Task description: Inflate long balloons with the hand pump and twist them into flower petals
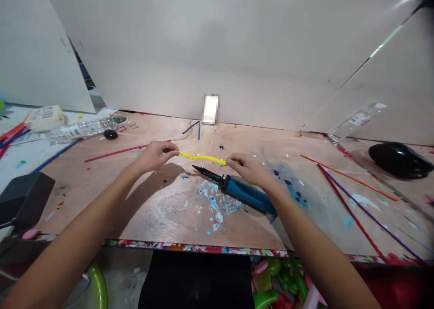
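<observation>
A thin yellow modelling balloon (pixel 205 158), not blown up, stretches between my two hands above the table. My left hand (pixel 162 155) pinches its left end between thumb and fingers. Closed round the other end is my right hand (pixel 246 166). Just below the balloon lies a blue hand pump (pixel 249 193) with a black nozzle pointing left; my right wrist passes over its rear part. Behind my left hand a deflated pink balloon (pixel 115 154) lies on the wood, and a folded dark blue balloon (pixel 193 128) rests farther back.
Orange (pixel 352 178), red (pixel 352 214) and purple (pixel 369 218) balloons lie at right, near a shiny black object (pixel 400 159) and a plastic bottle (pixel 357 121). Another bottle (pixel 84 128) lies at left, above a dark grey box (pixel 25 198). White panels (pixel 210 51) stand behind the table.
</observation>
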`<state>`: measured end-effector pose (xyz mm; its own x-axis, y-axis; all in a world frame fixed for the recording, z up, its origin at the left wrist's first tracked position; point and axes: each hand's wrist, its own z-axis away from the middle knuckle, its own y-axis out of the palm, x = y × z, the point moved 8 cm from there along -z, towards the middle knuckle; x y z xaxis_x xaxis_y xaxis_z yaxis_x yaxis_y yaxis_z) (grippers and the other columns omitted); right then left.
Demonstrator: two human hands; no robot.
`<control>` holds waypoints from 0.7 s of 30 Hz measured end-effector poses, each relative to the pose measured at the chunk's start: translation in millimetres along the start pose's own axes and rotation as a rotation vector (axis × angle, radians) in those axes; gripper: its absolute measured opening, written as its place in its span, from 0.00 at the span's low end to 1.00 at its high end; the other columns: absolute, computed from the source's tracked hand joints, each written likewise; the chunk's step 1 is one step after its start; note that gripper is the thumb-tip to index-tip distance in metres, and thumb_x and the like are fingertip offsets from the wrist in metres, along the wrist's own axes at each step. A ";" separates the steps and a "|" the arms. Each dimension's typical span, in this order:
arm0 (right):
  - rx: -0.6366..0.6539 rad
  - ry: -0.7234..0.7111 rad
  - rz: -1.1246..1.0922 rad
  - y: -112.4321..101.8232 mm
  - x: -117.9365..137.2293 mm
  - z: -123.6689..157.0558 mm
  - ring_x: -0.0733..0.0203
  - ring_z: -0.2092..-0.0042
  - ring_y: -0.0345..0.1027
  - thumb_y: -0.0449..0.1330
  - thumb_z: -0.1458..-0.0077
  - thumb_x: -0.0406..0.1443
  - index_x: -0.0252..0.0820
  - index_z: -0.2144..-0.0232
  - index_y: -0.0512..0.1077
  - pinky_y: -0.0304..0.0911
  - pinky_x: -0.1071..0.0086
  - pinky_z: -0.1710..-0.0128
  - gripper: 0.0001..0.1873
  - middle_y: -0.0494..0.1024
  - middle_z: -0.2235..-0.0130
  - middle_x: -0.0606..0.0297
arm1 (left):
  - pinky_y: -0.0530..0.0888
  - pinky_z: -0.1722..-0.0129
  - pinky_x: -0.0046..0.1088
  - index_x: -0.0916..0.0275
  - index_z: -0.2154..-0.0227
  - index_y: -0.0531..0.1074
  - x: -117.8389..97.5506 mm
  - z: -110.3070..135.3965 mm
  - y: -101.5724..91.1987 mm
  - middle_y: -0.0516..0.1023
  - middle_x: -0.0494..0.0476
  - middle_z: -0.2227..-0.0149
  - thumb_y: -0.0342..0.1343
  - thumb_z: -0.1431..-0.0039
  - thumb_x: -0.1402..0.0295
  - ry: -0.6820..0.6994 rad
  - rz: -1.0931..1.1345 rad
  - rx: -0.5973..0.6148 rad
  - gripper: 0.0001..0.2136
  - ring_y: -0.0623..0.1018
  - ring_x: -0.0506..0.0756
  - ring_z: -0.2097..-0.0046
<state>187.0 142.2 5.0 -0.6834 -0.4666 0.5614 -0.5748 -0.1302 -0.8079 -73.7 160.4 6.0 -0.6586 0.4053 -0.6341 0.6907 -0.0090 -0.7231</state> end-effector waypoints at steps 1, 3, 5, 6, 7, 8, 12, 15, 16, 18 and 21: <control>0.021 0.005 -0.010 1.2 2.4 -1.7 0.64 0.72 0.61 0.48 0.40 0.44 0.40 0.70 0.72 0.53 0.72 0.72 0.18 0.71 0.73 0.67 | 0.68 0.68 0.24 0.62 0.67 0.77 -5.5 -1.1 5.2 0.79 0.54 0.69 0.53 0.45 0.59 0.003 0.033 0.022 0.13 0.74 0.51 0.68; 0.028 0.012 -0.030 -0.9 1.6 -2.9 0.65 0.73 0.59 0.48 0.40 0.44 0.39 0.70 0.72 0.53 0.72 0.73 0.19 0.69 0.74 0.68 | 0.67 0.71 0.24 0.63 0.67 0.77 -6.5 -1.5 8.1 0.78 0.54 0.70 0.54 0.45 0.59 -0.016 0.094 0.022 0.13 0.73 0.51 0.70; 0.021 0.017 -0.041 -4.0 -4.5 -2.1 0.66 0.74 0.58 0.48 0.40 0.44 0.39 0.70 0.72 0.52 0.72 0.73 0.19 0.68 0.75 0.68 | 0.67 0.72 0.23 0.64 0.69 0.76 1.5 0.4 6.5 0.77 0.55 0.72 0.55 0.47 0.58 -0.052 0.145 0.007 0.13 0.73 0.50 0.71; 0.024 0.017 -0.045 -4.5 -8.2 -1.3 0.66 0.74 0.58 0.49 0.41 0.44 0.39 0.69 0.73 0.52 0.72 0.73 0.18 0.68 0.75 0.68 | 0.67 0.73 0.23 0.64 0.69 0.76 6.9 2.0 4.9 0.77 0.55 0.72 0.56 0.47 0.59 -0.073 0.165 -0.004 0.13 0.73 0.50 0.71; 0.030 0.020 -0.051 -4.5 -12.2 -0.4 0.66 0.73 0.59 0.50 0.41 0.44 0.39 0.68 0.73 0.53 0.72 0.73 0.17 0.69 0.74 0.67 | 0.67 0.73 0.23 0.64 0.69 0.76 12.6 3.8 3.0 0.77 0.55 0.71 0.56 0.48 0.59 -0.096 0.179 -0.021 0.13 0.73 0.50 0.71; 0.040 0.028 -0.060 -3.8 -16.4 0.5 0.66 0.73 0.59 0.51 0.42 0.44 0.39 0.67 0.74 0.53 0.72 0.73 0.17 0.70 0.73 0.67 | 0.67 0.72 0.23 0.64 0.69 0.76 17.9 5.6 1.3 0.77 0.55 0.71 0.57 0.49 0.59 -0.118 0.188 -0.038 0.12 0.73 0.50 0.71; 0.077 0.100 -0.105 -0.3 -33.0 3.9 0.65 0.73 0.62 0.53 0.44 0.43 0.38 0.67 0.74 0.56 0.71 0.73 0.15 0.73 0.73 0.65 | 0.68 0.70 0.24 0.64 0.68 0.76 33.9 10.7 -4.6 0.78 0.57 0.68 0.59 0.52 0.60 -0.188 0.211 -0.115 0.13 0.74 0.51 0.69; 0.109 0.143 -0.128 1.4 -42.1 7.8 0.64 0.73 0.64 0.54 0.45 0.42 0.38 0.67 0.74 0.57 0.71 0.73 0.14 0.74 0.72 0.64 | 0.67 0.72 0.25 0.64 0.69 0.76 44.9 12.5 -5.8 0.78 0.56 0.70 0.60 0.54 0.59 -0.261 0.213 -0.126 0.14 0.74 0.52 0.70; 0.122 0.153 -0.133 2.0 -44.6 9.5 0.64 0.73 0.64 0.54 0.45 0.42 0.38 0.66 0.74 0.58 0.71 0.74 0.14 0.75 0.72 0.63 | 0.66 0.74 0.24 0.64 0.69 0.77 48.3 13.0 -5.7 0.78 0.56 0.71 0.60 0.54 0.59 -0.284 0.200 -0.116 0.14 0.73 0.52 0.71; 0.131 0.169 -0.141 1.5 -49.2 12.7 0.64 0.73 0.65 0.54 0.46 0.41 0.39 0.64 0.75 0.58 0.71 0.74 0.14 0.75 0.71 0.64 | 0.65 0.75 0.25 0.63 0.68 0.77 53.6 13.8 -6.8 0.78 0.55 0.72 0.59 0.53 0.58 -0.307 0.177 -0.102 0.14 0.73 0.52 0.72; 0.131 0.183 -0.148 -0.6 -55.1 16.5 0.65 0.74 0.64 0.55 0.47 0.41 0.39 0.64 0.75 0.59 0.71 0.74 0.14 0.76 0.71 0.64 | 0.66 0.73 0.25 0.62 0.67 0.77 60.7 15.6 -13.0 0.77 0.55 0.73 0.58 0.53 0.58 -0.315 0.170 -0.127 0.14 0.74 0.53 0.71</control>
<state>232.4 153.6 -28.5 -0.6732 -0.2701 0.6883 -0.6192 -0.3030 -0.7245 -127.3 170.9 -27.4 -0.5772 0.1065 -0.8096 0.8166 0.0696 -0.5730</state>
